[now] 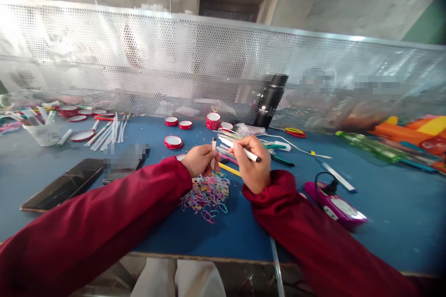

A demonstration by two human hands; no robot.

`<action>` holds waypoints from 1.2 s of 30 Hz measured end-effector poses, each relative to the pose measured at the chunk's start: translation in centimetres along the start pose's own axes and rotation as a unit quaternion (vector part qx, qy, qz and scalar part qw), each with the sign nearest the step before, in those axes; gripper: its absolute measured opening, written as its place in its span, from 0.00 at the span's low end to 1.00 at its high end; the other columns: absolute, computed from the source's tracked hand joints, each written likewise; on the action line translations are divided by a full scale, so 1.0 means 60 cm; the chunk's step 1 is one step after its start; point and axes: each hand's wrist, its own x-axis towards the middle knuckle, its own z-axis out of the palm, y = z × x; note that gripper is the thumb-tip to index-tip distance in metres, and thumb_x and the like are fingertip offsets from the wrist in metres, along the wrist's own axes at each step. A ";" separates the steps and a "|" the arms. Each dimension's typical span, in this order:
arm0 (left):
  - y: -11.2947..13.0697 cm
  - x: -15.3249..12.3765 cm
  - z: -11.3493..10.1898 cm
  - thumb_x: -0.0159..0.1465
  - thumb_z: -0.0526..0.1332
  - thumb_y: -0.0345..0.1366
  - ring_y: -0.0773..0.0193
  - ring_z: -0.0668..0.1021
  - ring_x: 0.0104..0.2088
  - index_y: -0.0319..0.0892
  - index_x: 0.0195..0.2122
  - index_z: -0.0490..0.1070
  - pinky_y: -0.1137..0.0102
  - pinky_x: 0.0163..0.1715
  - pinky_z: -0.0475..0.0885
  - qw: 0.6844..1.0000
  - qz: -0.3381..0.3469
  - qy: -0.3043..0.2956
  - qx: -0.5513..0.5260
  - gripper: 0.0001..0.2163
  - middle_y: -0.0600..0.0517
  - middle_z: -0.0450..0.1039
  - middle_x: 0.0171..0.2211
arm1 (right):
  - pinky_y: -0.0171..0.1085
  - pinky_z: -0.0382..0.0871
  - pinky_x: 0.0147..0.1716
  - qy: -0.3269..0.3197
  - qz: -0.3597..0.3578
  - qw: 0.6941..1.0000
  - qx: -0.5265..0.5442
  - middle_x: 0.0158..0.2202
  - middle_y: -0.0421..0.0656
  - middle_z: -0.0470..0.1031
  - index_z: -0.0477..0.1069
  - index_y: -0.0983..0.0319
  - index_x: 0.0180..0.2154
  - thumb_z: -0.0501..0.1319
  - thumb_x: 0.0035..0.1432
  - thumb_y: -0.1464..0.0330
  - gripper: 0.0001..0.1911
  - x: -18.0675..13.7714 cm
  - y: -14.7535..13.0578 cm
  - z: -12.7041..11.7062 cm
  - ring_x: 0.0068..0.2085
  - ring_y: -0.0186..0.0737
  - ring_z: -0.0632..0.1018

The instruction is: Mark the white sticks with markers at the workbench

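Note:
My left hand pinches a short, slim whitish stick with a black tip, held upright; its lower part is among my fingers. In my right hand is a white marker with a black end, tilted down to the right. The two hands are apart. Just below them lies a loose heap of small colourful rubber bands. A yellow stick and several pale pens lie on the blue table between and behind the hands, partly hidden by my right hand.
Two dark phones lie left. Behind them are white sticks and a cup of pens. Red round tins and a black flask stand farther back. Right are a purple power strip and green bottle.

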 end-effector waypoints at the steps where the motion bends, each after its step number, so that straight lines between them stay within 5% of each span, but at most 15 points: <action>1: -0.002 0.001 0.000 0.67 0.48 0.38 0.74 0.69 0.14 0.40 0.33 0.64 0.78 0.14 0.63 1.000 0.003 0.003 -0.006 0.10 0.54 0.72 0.23 | 0.37 0.69 0.29 0.005 0.000 1.000 0.005 0.26 0.38 0.75 0.68 0.59 0.31 0.58 0.59 0.66 0.05 0.000 -0.001 0.000 0.28 0.36 0.76; 36: 0.005 -0.002 0.003 0.68 0.46 0.35 0.74 0.68 0.13 0.40 0.34 0.63 0.78 0.14 0.62 1.000 -0.001 0.011 -0.018 0.10 0.55 0.70 0.21 | 0.37 0.67 0.29 -0.025 0.007 1.000 0.016 0.27 0.39 0.74 0.67 0.58 0.31 0.58 0.59 0.67 0.04 -0.004 0.010 0.001 0.28 0.37 0.74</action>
